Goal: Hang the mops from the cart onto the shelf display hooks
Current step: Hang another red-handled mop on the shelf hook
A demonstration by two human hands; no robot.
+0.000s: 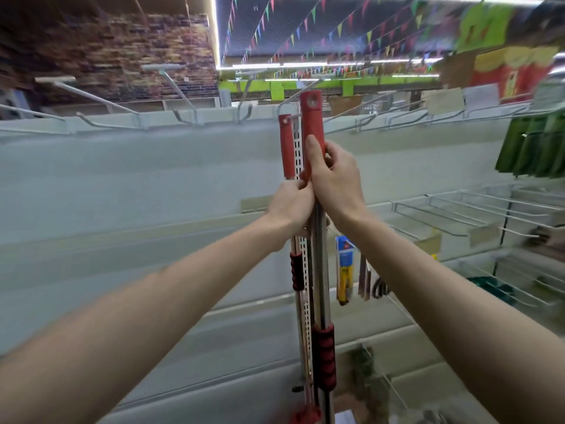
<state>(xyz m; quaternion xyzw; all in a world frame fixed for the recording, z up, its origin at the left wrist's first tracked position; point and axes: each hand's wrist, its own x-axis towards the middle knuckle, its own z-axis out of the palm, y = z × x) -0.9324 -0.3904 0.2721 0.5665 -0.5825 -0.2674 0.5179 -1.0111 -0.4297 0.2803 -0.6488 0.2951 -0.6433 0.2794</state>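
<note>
I hold a mop upright in front of the shelf, a steel pole with a red top handle and a red ribbed sleeve lower down. My right hand wraps the red handle just below its hanging hole, thumb pointing up. My left hand grips the pole right under it. A second mop of the same kind hangs behind, its red handle on a display hook at the top rail. The held mop's hole sits above and in front of that hook. Both mop heads are out of sight.
Several bare wire hooks jut from the top rail of the white shelf back. Green packs hang at the upper right. Wire hooks and small hanging goods fill the right side. A perforated upright runs down the middle.
</note>
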